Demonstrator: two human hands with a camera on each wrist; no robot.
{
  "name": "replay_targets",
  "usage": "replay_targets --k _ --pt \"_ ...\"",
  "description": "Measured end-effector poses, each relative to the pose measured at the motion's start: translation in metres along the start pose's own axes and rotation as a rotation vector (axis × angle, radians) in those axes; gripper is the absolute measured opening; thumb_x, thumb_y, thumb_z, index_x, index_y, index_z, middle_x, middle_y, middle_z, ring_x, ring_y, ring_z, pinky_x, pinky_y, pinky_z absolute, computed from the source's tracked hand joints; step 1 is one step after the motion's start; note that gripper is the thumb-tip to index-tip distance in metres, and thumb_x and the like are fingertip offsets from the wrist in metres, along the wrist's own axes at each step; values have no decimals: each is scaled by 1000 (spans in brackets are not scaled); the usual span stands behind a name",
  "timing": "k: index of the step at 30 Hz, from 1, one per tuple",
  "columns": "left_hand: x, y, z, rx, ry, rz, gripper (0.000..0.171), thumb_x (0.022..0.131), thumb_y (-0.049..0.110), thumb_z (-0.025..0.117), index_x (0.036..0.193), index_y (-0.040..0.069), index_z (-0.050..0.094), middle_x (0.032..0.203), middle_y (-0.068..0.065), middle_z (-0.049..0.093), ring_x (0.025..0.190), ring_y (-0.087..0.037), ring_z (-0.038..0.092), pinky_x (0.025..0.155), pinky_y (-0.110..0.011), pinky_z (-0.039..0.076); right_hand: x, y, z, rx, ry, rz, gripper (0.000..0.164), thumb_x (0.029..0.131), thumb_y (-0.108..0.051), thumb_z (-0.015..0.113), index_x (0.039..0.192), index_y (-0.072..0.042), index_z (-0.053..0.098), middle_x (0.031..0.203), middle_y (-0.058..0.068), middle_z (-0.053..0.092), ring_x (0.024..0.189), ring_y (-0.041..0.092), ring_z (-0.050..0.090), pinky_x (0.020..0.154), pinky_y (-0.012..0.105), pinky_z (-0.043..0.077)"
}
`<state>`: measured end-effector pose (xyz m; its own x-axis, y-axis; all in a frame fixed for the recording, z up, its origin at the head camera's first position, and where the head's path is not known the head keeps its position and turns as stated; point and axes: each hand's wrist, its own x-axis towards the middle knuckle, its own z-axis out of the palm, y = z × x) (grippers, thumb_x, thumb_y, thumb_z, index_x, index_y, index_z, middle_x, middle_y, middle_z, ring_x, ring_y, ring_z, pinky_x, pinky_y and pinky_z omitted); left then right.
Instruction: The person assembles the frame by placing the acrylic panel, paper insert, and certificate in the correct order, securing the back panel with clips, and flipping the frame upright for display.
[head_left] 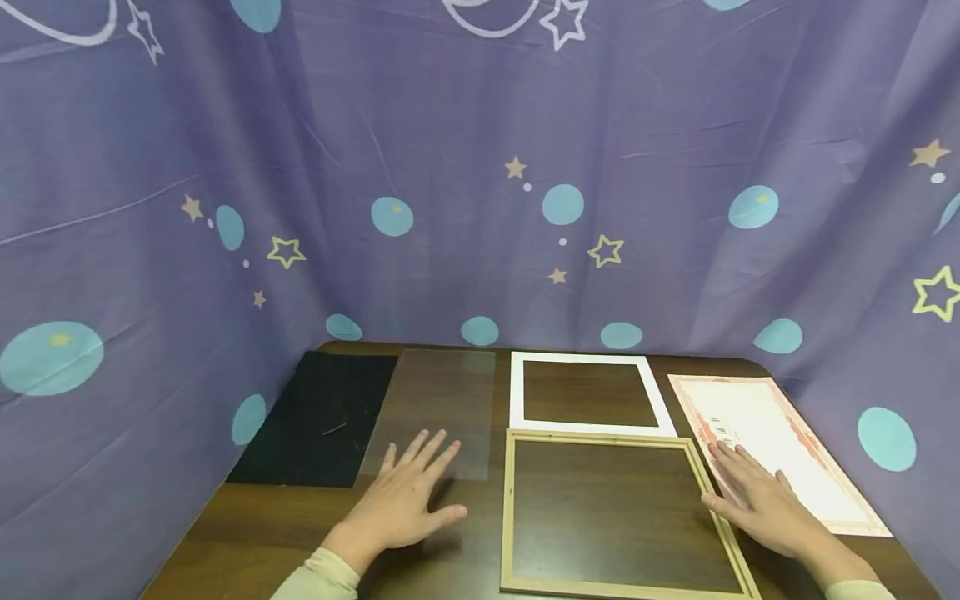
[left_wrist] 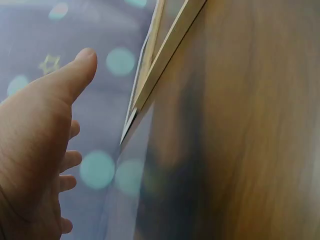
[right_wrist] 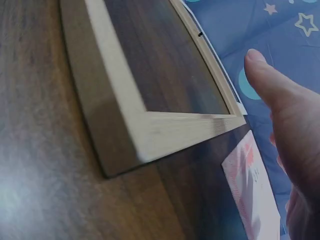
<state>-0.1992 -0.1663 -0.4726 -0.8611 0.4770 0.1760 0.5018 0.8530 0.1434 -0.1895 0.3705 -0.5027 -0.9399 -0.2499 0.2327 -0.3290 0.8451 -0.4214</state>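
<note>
My left hand (head_left: 401,504) is spread with straight fingers, its fingertips overlapping the near edge of a clear plastic sheet (head_left: 450,400) in the head view. The right hand (head_left: 768,508) is spread too, over the gap between a light wooden picture frame (head_left: 507,517) and a certificate paper (head_left: 787,442) with a pink border. Neither hand holds anything. In the right wrist view, the wooden frame (right_wrist: 135,125) shows a near corner with its thick side, and the thumb points upward. The left wrist view shows the left palm (left_wrist: 35,140) apart from the table.
Behind the wooden frame lies a white mat (head_left: 517,392) with a rectangular opening. A black backing board (head_left: 307,425) with a small stand strip lies at the far left. All rest on a dark brown wooden table (head_left: 247,533), enclosed by purple curtains (head_left: 465,167) with stars and blue dots.
</note>
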Motion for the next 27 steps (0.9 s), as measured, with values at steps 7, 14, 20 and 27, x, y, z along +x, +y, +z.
replay_targets --k 7,14,20,27 --pt "21 32 20 -36 -111 155 93 82 77 46 154 21 25 159 -7 20 144 -34 15 103 -72 16 -1 3 8 25 -9 -45 72 91 -34 66 150 -12 33 149 26 32 135 52 23 91 83 2" --pt "31 42 34 -3 -131 232 95 80 80 43 153 20 28 158 -4 22 144 -33 19 101 -74 20 -3 4 13 3 -17 -47 73 89 -37 68 149 -9 36 149 23 34 134 52 26 92 82 4" --pt "36 44 40 2 -168 230 97 80 81 41 153 19 28 159 2 21 144 -28 18 100 -74 19 -3 6 18 -51 -9 -59 75 85 -45 70 145 -10 42 148 17 39 135 46 29 92 82 8" --pt "32 43 41 -5 -179 201 102 76 84 43 152 17 30 158 4 22 144 -27 21 100 -74 21 -5 4 27 -101 6 -68 83 81 -53 70 147 -12 40 149 13 39 135 42 32 95 80 10"
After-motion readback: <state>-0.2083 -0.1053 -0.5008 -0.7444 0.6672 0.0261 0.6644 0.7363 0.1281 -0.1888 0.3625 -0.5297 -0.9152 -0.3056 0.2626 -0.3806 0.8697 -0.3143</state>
